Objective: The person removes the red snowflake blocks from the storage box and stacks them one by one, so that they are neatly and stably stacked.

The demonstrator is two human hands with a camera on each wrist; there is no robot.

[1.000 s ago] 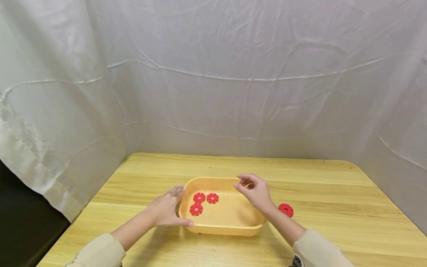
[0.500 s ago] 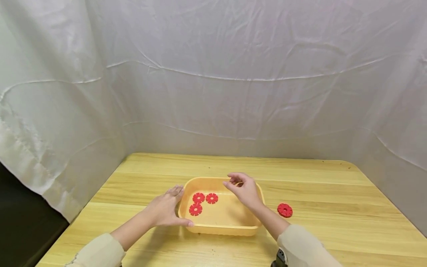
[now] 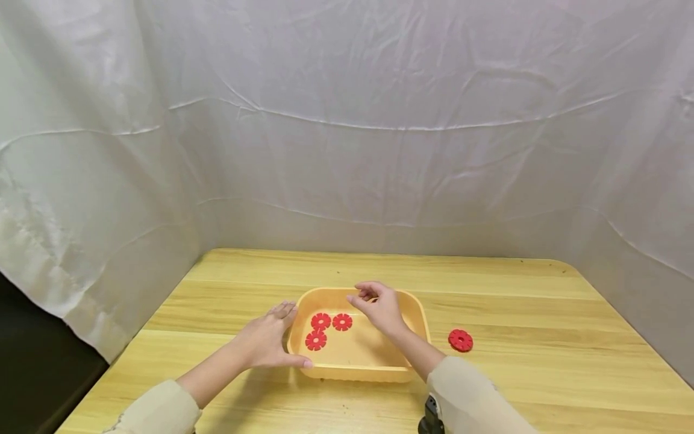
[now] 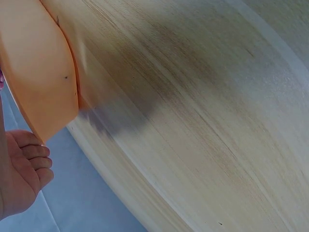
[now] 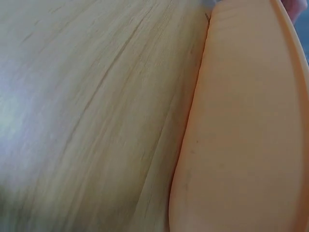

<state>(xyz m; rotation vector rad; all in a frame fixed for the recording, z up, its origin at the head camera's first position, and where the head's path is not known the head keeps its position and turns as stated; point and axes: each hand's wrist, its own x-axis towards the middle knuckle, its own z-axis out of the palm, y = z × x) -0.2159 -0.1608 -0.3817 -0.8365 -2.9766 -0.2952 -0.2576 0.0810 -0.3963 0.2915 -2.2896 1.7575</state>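
A shallow yellow-orange plastic tray point(image 3: 358, 374) sits mid-table, with several small red notched discs point(image 3: 316, 340) lying flat in its left part. My left hand point(image 3: 269, 340) holds the tray's left end, thumb over the near corner and fingers along the far side. Beside the tray's corner in the left wrist view, the left hand point(image 4: 26, 169) shows bent fingers. Above the tray near its far rim, my right hand point(image 3: 381, 308) has loosely bent fingers. Thumb and index tips are apart, nothing seen between them; the inside of this palm is hidden.
Right of the tray, a red notched disc point(image 3: 460, 340), seemingly stacked on another, lies on the wooden table point(image 3: 542, 337). Pale cloth point(image 3: 379, 163) hangs behind and at the sides. A black device point(image 3: 431, 416) sits under the right wrist.
My right hand has moved left over the tray, near its far rim. The left hand keeps its place on the tray, and the discs lie as before.
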